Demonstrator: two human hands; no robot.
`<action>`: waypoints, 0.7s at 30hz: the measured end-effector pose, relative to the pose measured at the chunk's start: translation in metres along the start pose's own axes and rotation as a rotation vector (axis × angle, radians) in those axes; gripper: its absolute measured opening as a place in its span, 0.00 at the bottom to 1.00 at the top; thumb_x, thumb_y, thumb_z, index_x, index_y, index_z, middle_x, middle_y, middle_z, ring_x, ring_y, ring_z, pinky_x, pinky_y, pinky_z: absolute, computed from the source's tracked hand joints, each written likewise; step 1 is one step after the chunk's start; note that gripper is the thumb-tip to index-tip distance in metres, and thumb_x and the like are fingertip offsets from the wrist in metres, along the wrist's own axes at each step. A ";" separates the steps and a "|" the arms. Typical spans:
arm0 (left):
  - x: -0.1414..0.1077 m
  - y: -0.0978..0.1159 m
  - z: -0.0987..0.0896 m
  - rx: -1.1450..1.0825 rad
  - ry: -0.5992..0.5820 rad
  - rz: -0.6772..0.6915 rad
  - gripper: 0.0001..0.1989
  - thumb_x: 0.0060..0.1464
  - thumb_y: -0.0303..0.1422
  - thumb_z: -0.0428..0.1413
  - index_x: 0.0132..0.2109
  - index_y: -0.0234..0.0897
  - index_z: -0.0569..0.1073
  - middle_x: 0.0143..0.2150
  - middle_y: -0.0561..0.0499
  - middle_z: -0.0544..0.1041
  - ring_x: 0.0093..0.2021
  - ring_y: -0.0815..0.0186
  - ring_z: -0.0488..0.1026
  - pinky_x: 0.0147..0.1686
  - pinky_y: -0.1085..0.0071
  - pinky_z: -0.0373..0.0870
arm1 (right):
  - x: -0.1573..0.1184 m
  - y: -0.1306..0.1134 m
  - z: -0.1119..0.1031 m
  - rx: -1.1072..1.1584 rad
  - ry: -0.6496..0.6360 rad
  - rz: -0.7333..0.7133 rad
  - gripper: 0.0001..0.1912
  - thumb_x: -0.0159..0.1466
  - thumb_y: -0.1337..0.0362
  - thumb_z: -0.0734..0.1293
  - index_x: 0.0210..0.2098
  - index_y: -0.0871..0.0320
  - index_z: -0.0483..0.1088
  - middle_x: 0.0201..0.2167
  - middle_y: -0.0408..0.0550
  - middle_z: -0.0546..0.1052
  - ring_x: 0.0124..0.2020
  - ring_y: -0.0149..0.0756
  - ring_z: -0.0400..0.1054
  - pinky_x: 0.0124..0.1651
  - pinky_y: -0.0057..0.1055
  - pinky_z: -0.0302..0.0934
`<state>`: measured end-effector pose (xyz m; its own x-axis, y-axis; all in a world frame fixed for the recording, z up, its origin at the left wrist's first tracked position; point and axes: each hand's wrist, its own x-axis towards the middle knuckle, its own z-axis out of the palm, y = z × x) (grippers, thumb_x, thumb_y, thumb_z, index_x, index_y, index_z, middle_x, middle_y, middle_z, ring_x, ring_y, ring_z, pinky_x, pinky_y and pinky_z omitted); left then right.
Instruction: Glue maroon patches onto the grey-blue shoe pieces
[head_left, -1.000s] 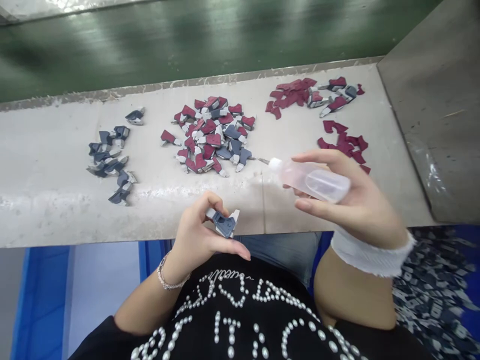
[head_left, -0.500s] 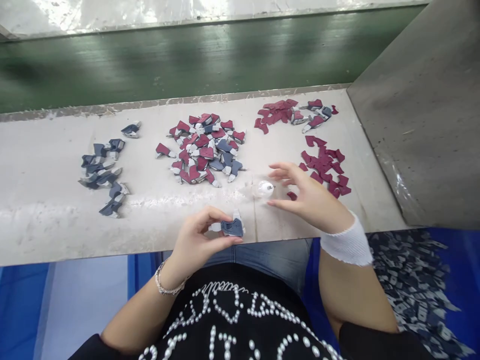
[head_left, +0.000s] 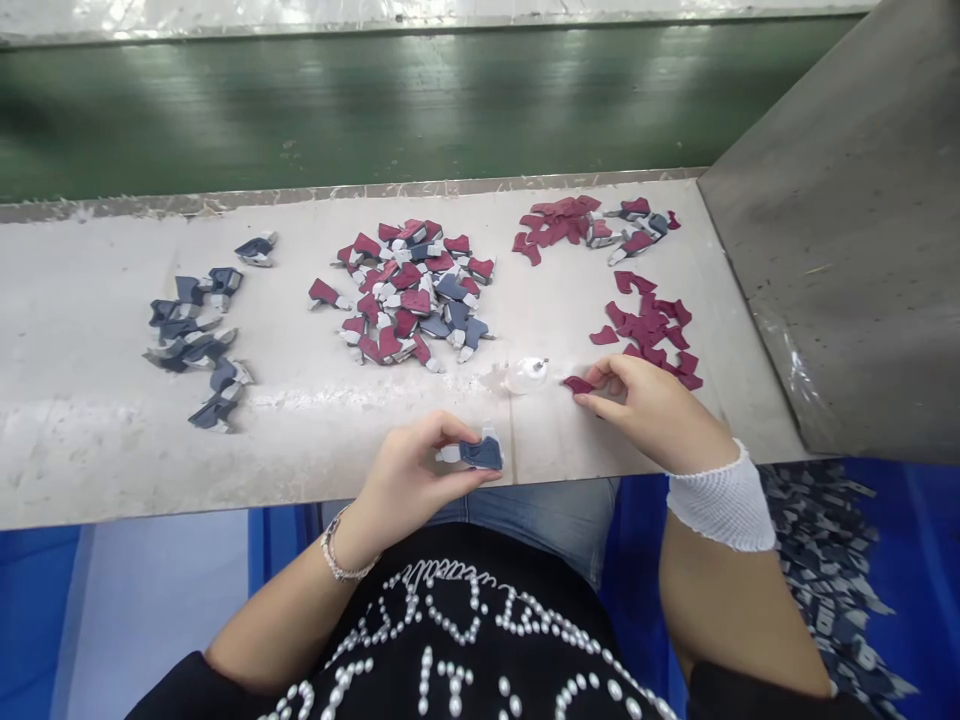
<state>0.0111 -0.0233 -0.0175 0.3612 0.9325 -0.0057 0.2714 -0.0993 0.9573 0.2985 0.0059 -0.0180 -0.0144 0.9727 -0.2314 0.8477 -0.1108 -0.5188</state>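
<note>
Between thumb and fingers, my left hand [head_left: 415,470] grips a dark blue and white plastic part [head_left: 480,453] just above the table's front edge. My right hand [head_left: 637,405] is closed in a pinch on a small flat maroon piece [head_left: 577,384]. Left of that piece a small white glue bottle [head_left: 527,375] lies on the table, its thin tip pointing up and right. Beyond my right hand is a pile of loose maroon pieces [head_left: 649,325]. A heap of assembled parts [head_left: 409,300], maroon, white and blue, lies in the middle.
Several blue and white parts [head_left: 187,345] lie at the left of the table [head_left: 97,400]. More maroon pieces [head_left: 555,220] lie at the back right. A grey metal panel [head_left: 855,240] bounds the right side. Below it sits a blue bin [head_left: 907,540] with many grey parts.
My right hand has left the glue bottle, moved right and down, and pinched a maroon piece. The bottle's tip has turned slightly. My left hand has shifted slightly right with the blue part.
</note>
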 end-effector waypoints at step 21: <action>-0.007 -0.010 -0.001 0.053 0.056 0.036 0.14 0.50 0.31 0.69 0.40 0.40 0.72 0.34 0.53 0.78 0.35 0.67 0.79 0.33 0.74 0.81 | -0.016 -0.014 0.015 -0.001 -0.072 0.000 0.13 0.63 0.51 0.69 0.32 0.55 0.72 0.34 0.51 0.77 0.36 0.47 0.70 0.36 0.39 0.61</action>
<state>0.0047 -0.0280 -0.0266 0.3214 0.9458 0.0465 0.3068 -0.1505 0.9398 0.2791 -0.0109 -0.0192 -0.0530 0.9556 -0.2899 0.8480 -0.1102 -0.5185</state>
